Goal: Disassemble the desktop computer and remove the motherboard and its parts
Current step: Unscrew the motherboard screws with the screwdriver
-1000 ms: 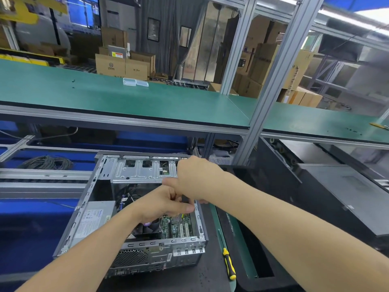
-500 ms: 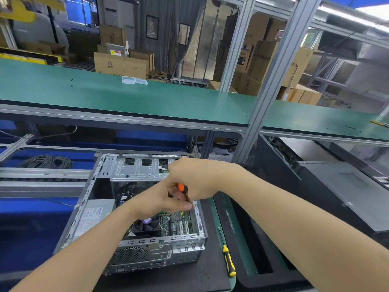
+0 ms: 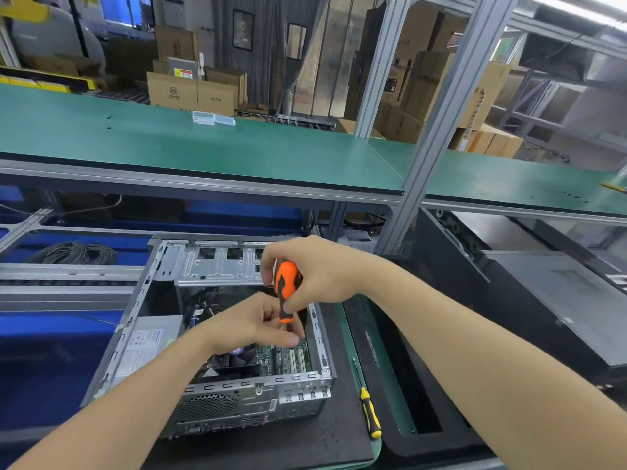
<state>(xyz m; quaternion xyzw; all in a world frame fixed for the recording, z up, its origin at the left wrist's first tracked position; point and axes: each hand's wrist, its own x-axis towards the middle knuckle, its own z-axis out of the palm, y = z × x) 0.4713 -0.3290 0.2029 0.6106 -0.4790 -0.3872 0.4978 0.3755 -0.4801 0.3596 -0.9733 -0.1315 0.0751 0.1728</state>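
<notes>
An open desktop case lies on its side on the dark mat. Inside it I see the green motherboard, a black CPU fan, and a grey power supply at the left. My right hand grips an orange-and-black screwdriver, held upright over the board near the case's right wall. My left hand sits just below it, fingers pinched around the screwdriver's lower end. The tip and shaft are hidden behind my fingers.
A yellow-and-black screwdriver lies on the mat right of the case. A black case panel and a dark computer case lie further right. A green shelf overhangs the bench, with metal posts. Coiled cable rests at left.
My right hand has risen and turned, so the orange screwdriver handle, hidden a second ago, now shows fully. My left hand has stayed pinched beneath it over the motherboard.
</notes>
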